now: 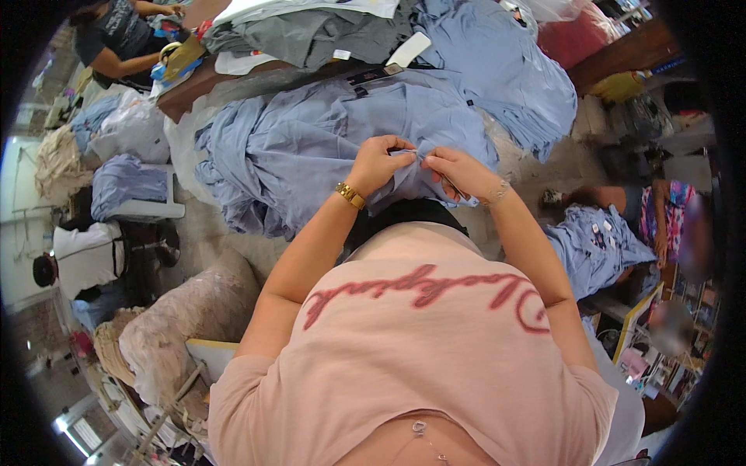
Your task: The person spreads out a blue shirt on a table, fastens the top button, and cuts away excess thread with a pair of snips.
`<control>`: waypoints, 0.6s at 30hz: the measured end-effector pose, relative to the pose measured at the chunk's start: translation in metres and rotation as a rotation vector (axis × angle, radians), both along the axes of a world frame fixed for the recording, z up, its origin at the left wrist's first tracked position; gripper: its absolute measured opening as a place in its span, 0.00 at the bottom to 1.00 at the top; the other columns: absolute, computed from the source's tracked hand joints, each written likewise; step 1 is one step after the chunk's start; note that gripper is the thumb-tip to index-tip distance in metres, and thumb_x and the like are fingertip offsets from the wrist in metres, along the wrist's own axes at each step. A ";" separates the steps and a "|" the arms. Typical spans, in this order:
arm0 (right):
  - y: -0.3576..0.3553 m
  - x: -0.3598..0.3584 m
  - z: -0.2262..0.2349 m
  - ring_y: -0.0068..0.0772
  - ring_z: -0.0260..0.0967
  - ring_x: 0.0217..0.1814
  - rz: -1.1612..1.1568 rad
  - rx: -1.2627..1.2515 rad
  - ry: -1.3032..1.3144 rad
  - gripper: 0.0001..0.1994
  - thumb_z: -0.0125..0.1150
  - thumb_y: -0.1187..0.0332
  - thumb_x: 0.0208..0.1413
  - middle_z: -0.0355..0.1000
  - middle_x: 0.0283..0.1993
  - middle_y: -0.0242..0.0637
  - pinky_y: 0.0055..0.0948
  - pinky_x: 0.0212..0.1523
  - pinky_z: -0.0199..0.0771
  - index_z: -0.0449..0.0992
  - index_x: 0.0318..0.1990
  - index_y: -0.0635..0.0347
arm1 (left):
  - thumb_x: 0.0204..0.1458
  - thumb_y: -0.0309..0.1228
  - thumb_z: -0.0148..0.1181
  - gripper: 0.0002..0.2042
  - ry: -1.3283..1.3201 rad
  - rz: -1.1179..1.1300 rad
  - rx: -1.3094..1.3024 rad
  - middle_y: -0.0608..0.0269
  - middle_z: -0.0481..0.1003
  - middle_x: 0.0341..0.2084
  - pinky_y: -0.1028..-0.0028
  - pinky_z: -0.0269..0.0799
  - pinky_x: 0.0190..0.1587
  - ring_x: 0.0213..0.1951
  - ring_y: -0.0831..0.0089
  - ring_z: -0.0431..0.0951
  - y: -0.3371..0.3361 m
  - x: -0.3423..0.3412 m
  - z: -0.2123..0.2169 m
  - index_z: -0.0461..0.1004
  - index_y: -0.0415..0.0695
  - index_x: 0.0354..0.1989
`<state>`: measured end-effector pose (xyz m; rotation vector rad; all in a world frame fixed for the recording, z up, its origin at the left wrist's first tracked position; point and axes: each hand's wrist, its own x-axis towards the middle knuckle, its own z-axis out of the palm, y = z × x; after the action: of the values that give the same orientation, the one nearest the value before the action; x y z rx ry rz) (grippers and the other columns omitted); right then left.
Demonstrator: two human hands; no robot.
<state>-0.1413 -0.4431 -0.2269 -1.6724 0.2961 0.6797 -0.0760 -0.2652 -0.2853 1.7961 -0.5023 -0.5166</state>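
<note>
A heap of light blue garments [303, 144] lies spread in front of me, reaching to my lap. My left hand [379, 163], with a gold watch on its wrist, pinches a bit of blue cloth between thumb and fingers. Just beside it my right hand [460, 172] is closed, its thumb and forefinger gripping the same piece of garment. The fingertips of both hands almost meet over the raised fold. Something thin shows under the curled fingers of my right hand, too small to make out.
Beyond the heap, a wooden table [186, 87] carries grey garments [311, 40] and more blue ones [489, 66]. Co-workers sit at the upper left, left and right. A large wrapped bundle [194, 322] stands at the lower left, and a white chair [159, 203] holds blue cloth.
</note>
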 end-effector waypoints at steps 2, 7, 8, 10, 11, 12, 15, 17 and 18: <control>-0.004 0.000 -0.017 0.24 0.63 0.19 -0.007 -0.152 -0.280 0.14 0.52 0.59 0.52 0.64 0.21 0.32 0.25 0.19 0.62 0.69 0.33 0.65 | 0.42 0.31 0.60 0.13 0.034 0.054 -0.046 0.60 0.76 0.27 0.80 0.66 0.36 0.31 0.79 0.71 0.004 -0.001 -0.003 0.75 0.34 0.33; 0.007 0.012 -0.019 0.38 0.67 0.28 -0.034 -0.382 -0.566 0.14 0.54 0.60 0.51 0.69 0.25 0.41 0.33 0.31 0.65 0.71 0.32 0.66 | 0.42 0.29 0.62 0.11 0.001 0.148 -0.087 0.61 0.76 0.29 0.79 0.67 0.34 0.31 0.78 0.73 0.002 -0.015 0.008 0.75 0.38 0.33; 0.013 0.014 -0.027 0.40 0.67 0.28 -0.009 -0.423 -0.634 0.13 0.55 0.61 0.51 0.69 0.25 0.43 0.34 0.31 0.65 0.72 0.31 0.65 | 0.42 0.28 0.62 0.11 -0.065 0.216 -0.068 0.61 0.76 0.28 0.78 0.67 0.33 0.30 0.78 0.73 -0.001 -0.019 0.007 0.74 0.39 0.33; 0.021 0.016 -0.036 0.45 0.66 0.28 -0.016 -0.467 -0.742 0.12 0.54 0.63 0.51 0.69 0.25 0.47 0.35 0.30 0.64 0.72 0.30 0.65 | 0.40 0.27 0.63 0.11 -0.199 0.352 -0.028 0.62 0.75 0.27 0.77 0.67 0.32 0.29 0.76 0.74 -0.008 -0.028 0.008 0.72 0.40 0.33; 0.024 0.015 -0.038 0.46 0.66 0.28 -0.050 -0.469 -0.780 0.12 0.54 0.63 0.51 0.69 0.26 0.48 0.35 0.30 0.64 0.72 0.29 0.66 | 0.40 0.26 0.63 0.11 -0.234 0.390 -0.014 0.60 0.75 0.26 0.75 0.68 0.31 0.28 0.72 0.74 -0.009 -0.031 0.010 0.71 0.40 0.33; 0.026 0.014 -0.041 0.47 0.65 0.28 -0.085 -0.470 -0.814 0.12 0.54 0.63 0.51 0.69 0.26 0.49 0.36 0.30 0.64 0.71 0.29 0.66 | 0.39 0.26 0.63 0.12 -0.266 0.427 0.001 0.58 0.74 0.24 0.74 0.68 0.30 0.28 0.68 0.74 -0.010 -0.034 0.014 0.69 0.40 0.33; 0.031 0.014 -0.050 0.47 0.66 0.29 -0.205 -0.408 -0.612 0.12 0.53 0.64 0.52 0.69 0.26 0.48 0.36 0.31 0.63 0.70 0.28 0.67 | 0.38 0.25 0.63 0.13 -0.350 0.482 0.006 0.57 0.73 0.22 0.72 0.68 0.28 0.26 0.64 0.74 -0.016 -0.038 0.013 0.66 0.41 0.32; 0.033 0.015 -0.047 0.48 0.66 0.30 -0.292 -0.210 -0.370 0.13 0.52 0.63 0.52 0.68 0.26 0.49 0.37 0.31 0.63 0.70 0.28 0.67 | 0.38 0.25 0.63 0.13 -0.368 0.503 0.002 0.57 0.73 0.22 0.72 0.68 0.28 0.25 0.64 0.74 -0.018 -0.039 0.012 0.66 0.41 0.33; 0.033 0.015 -0.045 0.48 0.65 0.30 -0.335 -0.110 -0.245 0.13 0.52 0.63 0.53 0.68 0.26 0.49 0.37 0.32 0.63 0.70 0.28 0.67 | 0.38 0.25 0.63 0.13 -0.358 0.509 0.004 0.57 0.73 0.22 0.72 0.68 0.28 0.25 0.64 0.74 -0.019 -0.040 0.012 0.67 0.42 0.33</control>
<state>-0.1258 -0.4101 -0.2722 -1.7369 0.4310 0.2091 -0.1157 -0.2845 -0.2736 1.9384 -0.2630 0.1582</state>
